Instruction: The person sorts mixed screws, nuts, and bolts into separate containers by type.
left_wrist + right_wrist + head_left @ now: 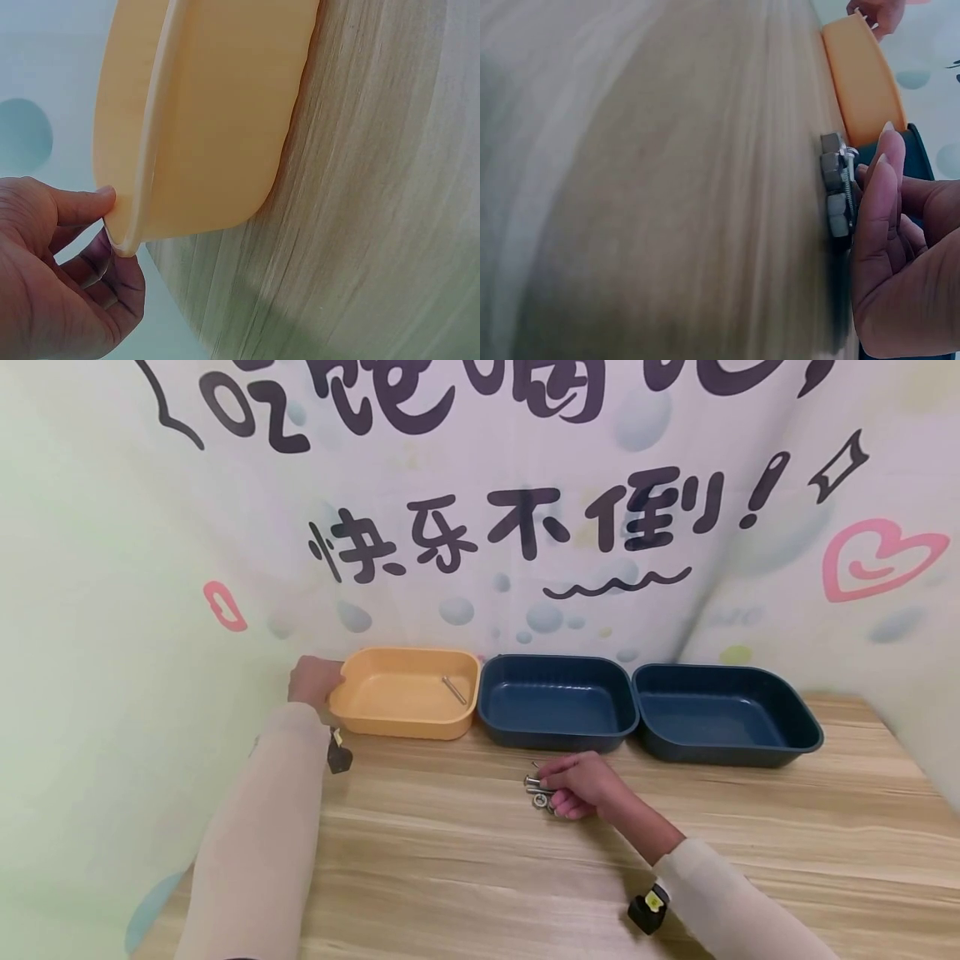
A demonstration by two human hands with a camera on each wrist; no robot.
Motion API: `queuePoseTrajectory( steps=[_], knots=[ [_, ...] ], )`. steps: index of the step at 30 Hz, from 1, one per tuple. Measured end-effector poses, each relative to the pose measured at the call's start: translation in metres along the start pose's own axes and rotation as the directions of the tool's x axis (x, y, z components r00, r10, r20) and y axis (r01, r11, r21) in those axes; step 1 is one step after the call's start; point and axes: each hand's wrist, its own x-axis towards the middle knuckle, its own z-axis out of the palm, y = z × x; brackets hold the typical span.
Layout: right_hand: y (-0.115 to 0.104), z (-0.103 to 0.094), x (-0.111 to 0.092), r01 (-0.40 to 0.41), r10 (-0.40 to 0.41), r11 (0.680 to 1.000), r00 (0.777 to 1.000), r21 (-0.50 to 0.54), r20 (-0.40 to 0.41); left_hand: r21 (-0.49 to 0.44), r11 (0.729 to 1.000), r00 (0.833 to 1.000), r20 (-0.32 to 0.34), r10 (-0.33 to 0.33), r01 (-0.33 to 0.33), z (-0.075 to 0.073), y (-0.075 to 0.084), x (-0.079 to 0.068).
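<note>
My left hand (315,680) pinches the rim of the yellow bin (217,112) at its left end, thumb over the edge and fingers beneath. One silver bolt (454,690) lies inside that bin. My right hand (585,783) is down at a small heap of metal hardware on the table, in front of the middle blue bin (558,739). Its fingertips are right at a bolt (532,781) and partly cover the heap. Beside them lies a nut (540,802). Several hex nuts (832,171) and a threaded bolt (848,184) show close to the fingers in the right wrist view. I cannot tell whether the fingers grip the bolt.
A second blue bin (727,752) stands at the right end of the row, beside the middle one. Behind the bins hangs a white printed cloth (450,468) with dark lettering. The wood-grain table (465,860) reaches toward me in front of the bins.
</note>
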Motion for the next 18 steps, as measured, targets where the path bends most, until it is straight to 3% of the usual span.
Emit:
queuePoseTrajectory(
  steps=[18],
  knots=[
    [-0.0030,0.0094,0.0038,-0.014,-0.005,0.982,0.995,-0.188,-0.095,-0.032,0.999,0.999,0.023,-0.026,0.027,-0.0007,0.0007,0.0009]
  ],
)
